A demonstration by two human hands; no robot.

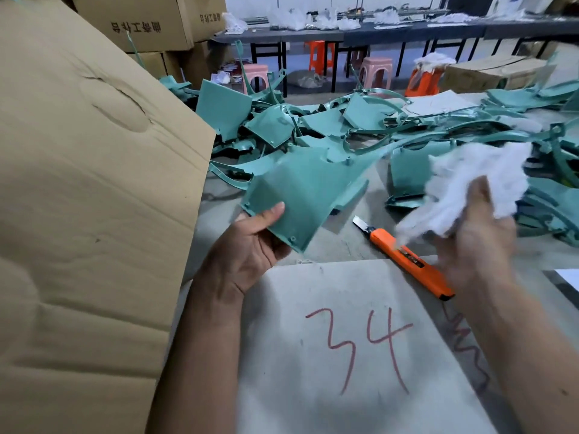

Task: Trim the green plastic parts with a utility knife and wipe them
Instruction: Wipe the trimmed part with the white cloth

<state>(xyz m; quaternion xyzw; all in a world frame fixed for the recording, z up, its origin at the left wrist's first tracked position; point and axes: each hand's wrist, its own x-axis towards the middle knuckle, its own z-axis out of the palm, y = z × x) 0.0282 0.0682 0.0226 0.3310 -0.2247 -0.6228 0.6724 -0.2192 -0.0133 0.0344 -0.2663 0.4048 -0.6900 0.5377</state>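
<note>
**Green part held up in the left hand, white cloth bunched in the right**

Nearest the camera lies a pale grey sheet [360, 355] on the table, marked "34" in red. A tall cardboard flap [94, 198] fills the left side of the view, standing beside the person's left forearm.

Just beyond the sheet, the left hand [250, 245] grips a green plastic part [300, 192] by its lower corner, thumb laid across the near face and the other fingers curled behind it. The part is raised off the table and tilted, its broad flat face turned toward the camera, with small screw holes along its edges.

The right hand [479, 233] is blurred, but its fingers are closed round a bunched white cloth [476, 183], which billows above the hand and sits apart from the held part, to its right.

Between the two hands an orange utility knife [407, 258] lies on the table, its blade extended and pointing away to the left; its rear end rests on the edge of the grey sheet, partly behind the right hand.

Farther back, a heap of green plastic parts [360, 120] spreads across the table: flat panels and curved strips piled on one another. Behind them stand pink and orange stools [376, 70], dark benches [313, 36] carrying white bundles, and stacked cardboard boxes [150, 23] at upper left.
</note>
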